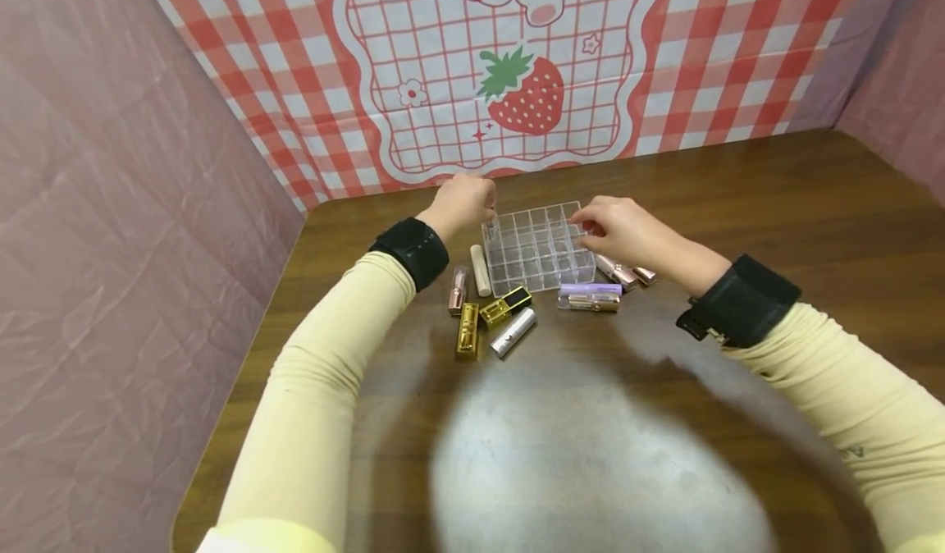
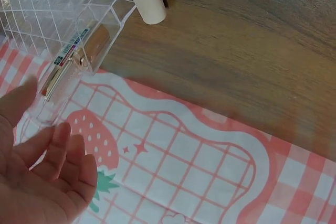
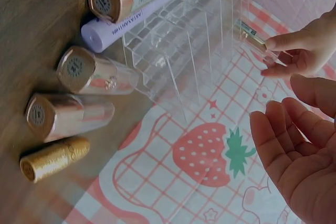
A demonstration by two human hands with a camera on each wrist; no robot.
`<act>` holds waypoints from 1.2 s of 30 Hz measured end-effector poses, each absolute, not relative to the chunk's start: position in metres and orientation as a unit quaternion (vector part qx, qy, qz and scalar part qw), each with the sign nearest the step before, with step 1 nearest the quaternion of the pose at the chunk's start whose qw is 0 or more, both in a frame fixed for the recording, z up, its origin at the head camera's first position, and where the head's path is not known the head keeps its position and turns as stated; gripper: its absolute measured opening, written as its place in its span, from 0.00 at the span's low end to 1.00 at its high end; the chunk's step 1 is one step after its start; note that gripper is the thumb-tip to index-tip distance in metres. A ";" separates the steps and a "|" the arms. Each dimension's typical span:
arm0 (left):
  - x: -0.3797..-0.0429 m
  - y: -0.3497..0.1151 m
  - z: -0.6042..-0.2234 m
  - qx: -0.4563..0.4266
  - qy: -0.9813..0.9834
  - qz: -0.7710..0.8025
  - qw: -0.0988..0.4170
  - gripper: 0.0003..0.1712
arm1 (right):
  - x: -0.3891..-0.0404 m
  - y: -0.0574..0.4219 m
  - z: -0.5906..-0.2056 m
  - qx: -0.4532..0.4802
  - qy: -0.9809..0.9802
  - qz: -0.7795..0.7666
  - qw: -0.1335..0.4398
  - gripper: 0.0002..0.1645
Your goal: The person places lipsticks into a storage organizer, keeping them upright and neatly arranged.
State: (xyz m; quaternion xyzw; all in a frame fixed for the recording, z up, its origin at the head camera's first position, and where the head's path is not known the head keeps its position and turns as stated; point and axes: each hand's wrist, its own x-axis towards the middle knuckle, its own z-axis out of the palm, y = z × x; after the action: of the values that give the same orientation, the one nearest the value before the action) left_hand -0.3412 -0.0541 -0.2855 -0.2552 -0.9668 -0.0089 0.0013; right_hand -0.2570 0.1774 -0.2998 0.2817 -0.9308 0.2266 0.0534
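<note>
A clear divided organizer (image 1: 539, 249) stands on the table between both hands. My left hand (image 1: 463, 202) is at its back left corner. In the left wrist view, my left thumb and forefinger pinch the clear end of a lipstick tube (image 2: 79, 56), which sits partly inside a corner compartment and carries a small label. Beyond the organizer in the right wrist view, the left hand (image 3: 307, 48) shows at that tube. My right hand (image 1: 620, 226) hovers by the right side of the organizer, fingers loosely bent with nothing between them (image 3: 304, 150).
Left and front of the organizer lie a cream tube (image 1: 480, 270), a clear-capped lipstick (image 1: 458, 290), gold lipsticks (image 1: 467, 331) and a silver tube (image 1: 513, 333). Right of these are a purple tube (image 1: 591, 289) and several rose-gold lipsticks (image 1: 616, 272). A checked strawberry cloth (image 1: 458, 126) hangs behind.
</note>
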 end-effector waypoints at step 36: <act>-0.251 -0.078 -0.329 -0.255 -0.952 -0.168 -0.007 0.25 | -0.239 0.202 -0.342 0.341 -0.925 0.159 0.044 0.04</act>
State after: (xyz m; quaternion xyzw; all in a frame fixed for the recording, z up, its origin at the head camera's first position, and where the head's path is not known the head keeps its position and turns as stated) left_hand -0.2514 -0.0777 -0.3289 -0.2550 -0.9522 -0.1678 -0.0075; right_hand -0.2394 0.2022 -0.3418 0.3413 -0.9253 0.1591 0.0443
